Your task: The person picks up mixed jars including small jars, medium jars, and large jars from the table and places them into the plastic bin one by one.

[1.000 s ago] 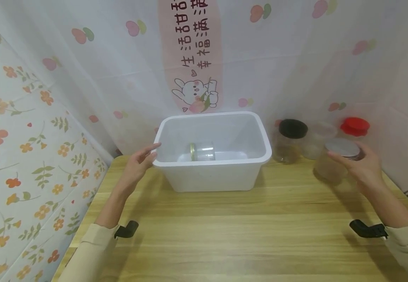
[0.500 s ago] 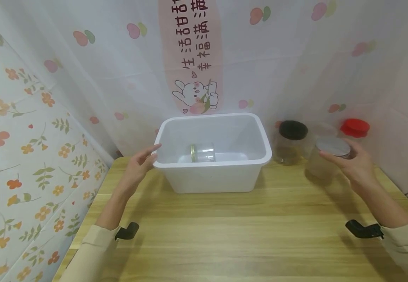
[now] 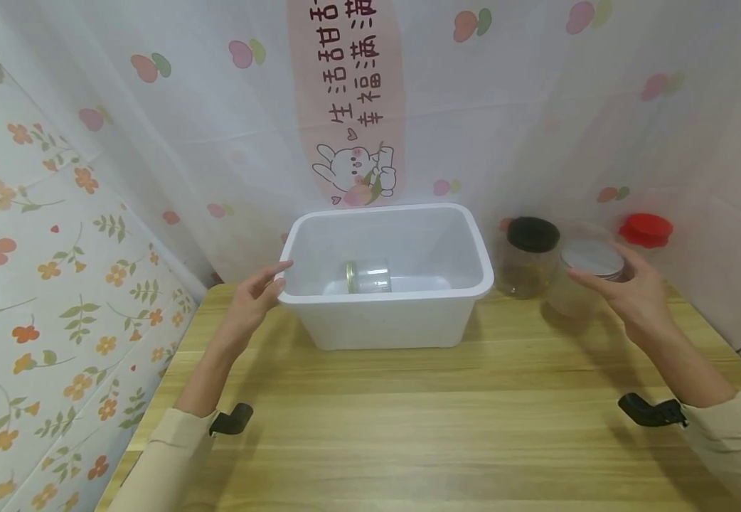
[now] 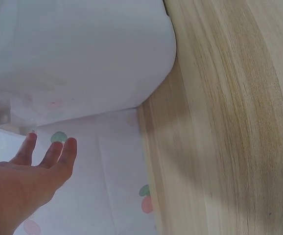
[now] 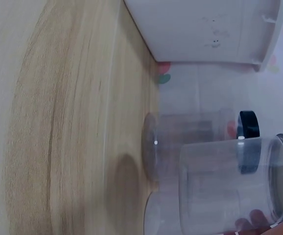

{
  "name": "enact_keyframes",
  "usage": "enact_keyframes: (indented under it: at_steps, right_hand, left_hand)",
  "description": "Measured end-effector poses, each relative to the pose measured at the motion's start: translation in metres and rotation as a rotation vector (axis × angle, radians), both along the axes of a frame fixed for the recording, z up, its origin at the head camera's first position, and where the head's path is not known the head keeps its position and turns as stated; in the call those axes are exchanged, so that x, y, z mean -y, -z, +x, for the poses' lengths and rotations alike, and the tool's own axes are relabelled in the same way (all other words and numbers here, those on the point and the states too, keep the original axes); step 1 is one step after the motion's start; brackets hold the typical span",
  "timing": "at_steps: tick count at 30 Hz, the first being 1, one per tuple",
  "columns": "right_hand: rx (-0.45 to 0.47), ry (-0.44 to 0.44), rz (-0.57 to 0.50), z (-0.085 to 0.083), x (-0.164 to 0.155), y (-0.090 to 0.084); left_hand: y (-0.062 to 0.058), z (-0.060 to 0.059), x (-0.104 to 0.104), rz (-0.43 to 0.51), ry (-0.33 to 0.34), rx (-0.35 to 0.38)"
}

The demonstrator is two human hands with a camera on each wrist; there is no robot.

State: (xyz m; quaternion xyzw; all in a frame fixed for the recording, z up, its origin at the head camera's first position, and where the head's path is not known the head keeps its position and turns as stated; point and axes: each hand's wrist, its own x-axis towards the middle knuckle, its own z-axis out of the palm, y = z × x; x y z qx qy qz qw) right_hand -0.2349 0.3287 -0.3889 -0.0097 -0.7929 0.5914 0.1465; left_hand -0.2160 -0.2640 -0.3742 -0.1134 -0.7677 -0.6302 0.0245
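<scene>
Near table's right rear corner, my right hand [image 3: 633,295] clamps silver-lidded clear jar [image 3: 578,284] by lid rim; looks light, slick. Left hand [image 3: 252,302] relaxed, touching white bin [image 3: 386,320].

Clear plastic jar with a silver-white lid [image 3: 584,274]: round, see-through, apparently empty. Held upright in the grip of the right hand [image 3: 633,295], fingers wrapped round the top near the lid. Lifted clear of the wooden bench [image 3: 409,419], shadow showing beneath in the right wrist view [image 5: 229,183]. Positioned just right of the black-lidded jar [image 3: 527,256] and right of the white plastic tub [image 3: 386,313]. Contents hard to judge through the blurred wall.
</scene>
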Motion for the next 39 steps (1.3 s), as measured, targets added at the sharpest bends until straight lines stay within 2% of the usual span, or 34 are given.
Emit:
enact_keyframes:
  at_steps: [8,15,18,27,39]
  right_hand:
    - [0.002,-0.003,0.027,0.0,0.003,-0.003]
    - [-0.05,-0.063,-0.085,0.0,0.007,-0.01]
    - [-0.046,-0.067,-0.085,0.0,0.008,-0.014]
    - [-0.017,-0.023,0.07,-0.001,0.007,-0.016]
    - [-0.008,-0.043,0.105,0.002,0.015,-0.025]
  left_hand:
    - [-0.001,0.001,-0.001,-0.014,-0.005,-0.009]
    - [-0.001,0.002,0.0,-0.013,0.003,-0.012]
    - [0.0,0.001,0.0,-0.014,0.005,-0.011]
    - [0.0,0.001,0.0,-0.021,0.008,-0.008]
    - [0.001,0.001,0.001,-0.021,0.004,-0.01]
